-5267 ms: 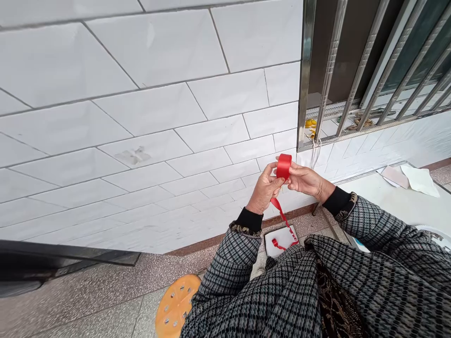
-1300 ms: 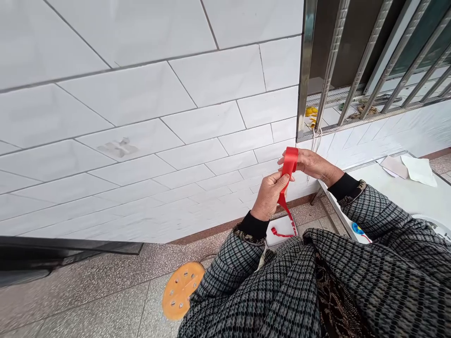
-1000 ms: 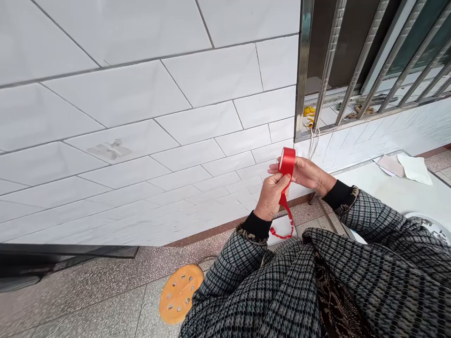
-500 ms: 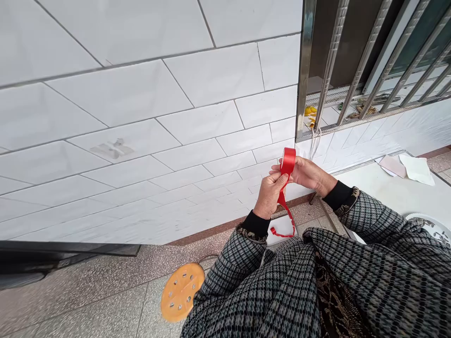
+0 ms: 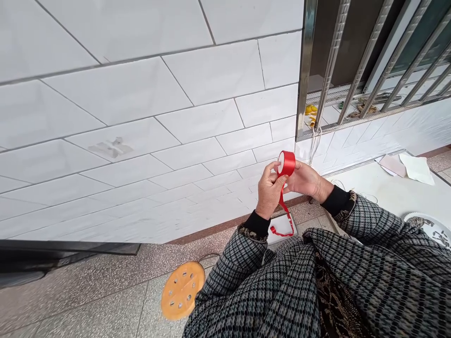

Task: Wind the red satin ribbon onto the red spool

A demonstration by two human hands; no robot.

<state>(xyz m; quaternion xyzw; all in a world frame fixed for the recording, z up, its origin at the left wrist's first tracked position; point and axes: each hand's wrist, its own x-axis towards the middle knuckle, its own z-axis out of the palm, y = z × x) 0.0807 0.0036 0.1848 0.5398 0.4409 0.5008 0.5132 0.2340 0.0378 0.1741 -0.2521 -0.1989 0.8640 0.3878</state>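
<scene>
Between my two hands is a roll of red ribbon with a white core facing left. My left hand is closed on the roll's near left side, its thumb on the red surface and a finger at the core. The fingers of my right hand touch the roll from the right and partly go behind it. A loose red ribbon tail hangs below my hands, twisted, and curls left at its end over a white surface.
A white tiled wall stands ahead, with a barred window at upper right. An orange round stool is at lower left. On the right, a white table holds papers and a white round tray.
The roll has turned so that its white core shows more and sits slightly lower. My left fingers have curled closer round it, and my right hand has shifted slightly down.
</scene>
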